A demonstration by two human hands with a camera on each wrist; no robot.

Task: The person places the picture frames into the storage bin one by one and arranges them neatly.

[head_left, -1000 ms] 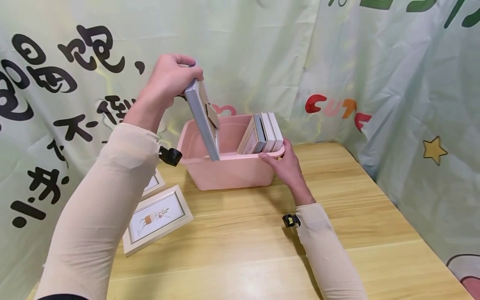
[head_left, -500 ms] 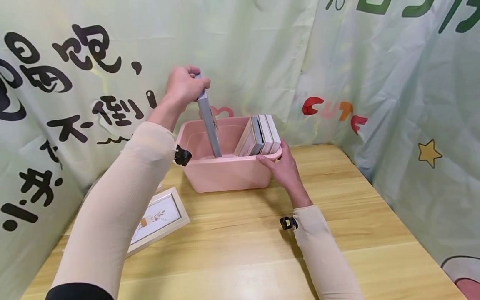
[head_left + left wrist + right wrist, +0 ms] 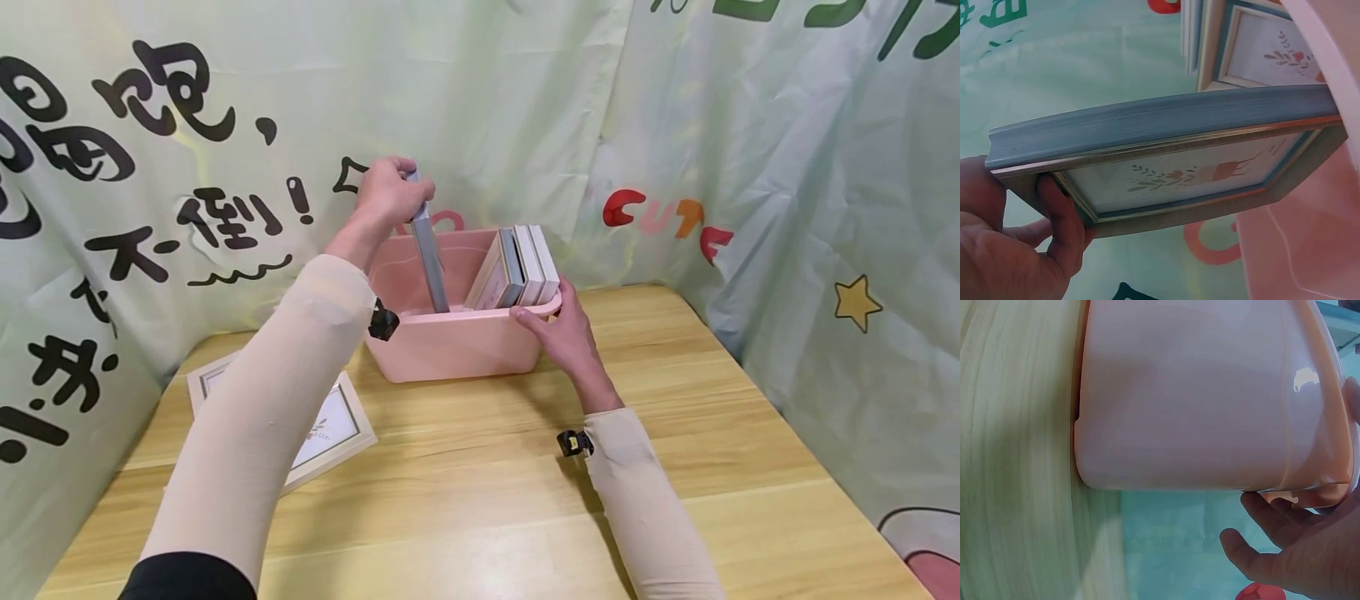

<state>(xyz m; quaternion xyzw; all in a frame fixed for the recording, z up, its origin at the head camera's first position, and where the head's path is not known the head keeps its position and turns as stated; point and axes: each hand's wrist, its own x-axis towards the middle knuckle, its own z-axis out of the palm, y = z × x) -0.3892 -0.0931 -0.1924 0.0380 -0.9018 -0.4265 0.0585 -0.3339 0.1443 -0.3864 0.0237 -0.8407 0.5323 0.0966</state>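
Note:
My left hand [image 3: 393,193] grips the top end of a grey-blue picture frame [image 3: 430,262], which stands nearly upright with its lower end inside a pink plastic bin [image 3: 453,350]. Seen from the left wrist, the thumb and fingers [image 3: 1063,228] pinch one end of this frame [image 3: 1160,125], and a plant-and-animal print shows behind its border. My right hand [image 3: 566,337] holds the bin's rim at the right front corner, thumb on the front. In the right wrist view its fingers [image 3: 1272,519] curl under that rim. Several picture frames [image 3: 528,267] lean together at the bin's right end.
Two pale picture frames lie on the wooden table [image 3: 487,483] at the left, the nearer frame [image 3: 367,433] and the farther frame [image 3: 198,387], partly covered by my left sleeve [image 3: 255,400]. A printed curtain [image 3: 487,108] hangs behind and beside the table.
My left hand has moved right and down, lowering the grey-blue picture frame further into the bin and turning it more upright. My right hand stays on the rim.

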